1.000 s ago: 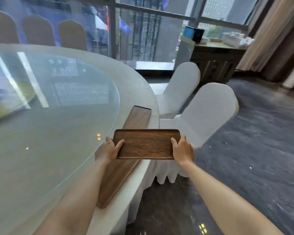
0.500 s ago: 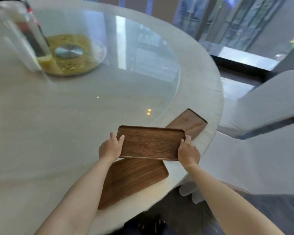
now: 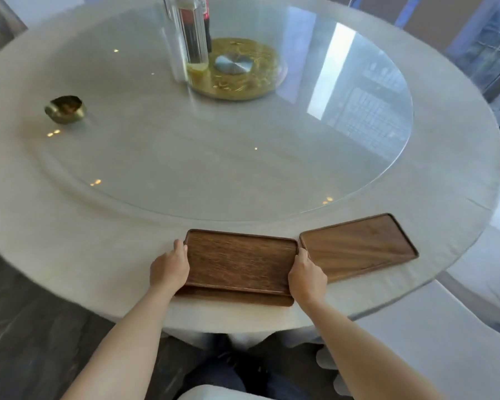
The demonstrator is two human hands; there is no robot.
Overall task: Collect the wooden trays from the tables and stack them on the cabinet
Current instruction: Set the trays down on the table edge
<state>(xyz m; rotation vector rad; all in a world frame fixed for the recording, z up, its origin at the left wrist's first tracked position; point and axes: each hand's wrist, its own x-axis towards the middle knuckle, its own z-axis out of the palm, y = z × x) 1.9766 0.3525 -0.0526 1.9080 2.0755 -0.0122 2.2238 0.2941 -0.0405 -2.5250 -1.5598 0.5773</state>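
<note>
left hand [image 3: 169, 268] and right hand [image 3: 306, 274] grip short ends of held tray [image 3: 240, 261], fingers curled on rims, over lower tray [image 3: 234, 297] on counter [image 3: 84, 249]. third tray [image 3: 358, 248] just right, long axis rightward, nearer right hand.

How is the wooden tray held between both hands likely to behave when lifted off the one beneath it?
The held tray looks rigid, so it should lift flat without sagging. It seems thin, probably light. The left hand and right hand grip only its short ends, so its smooth rim might slip. The lower tray may slide.
</note>
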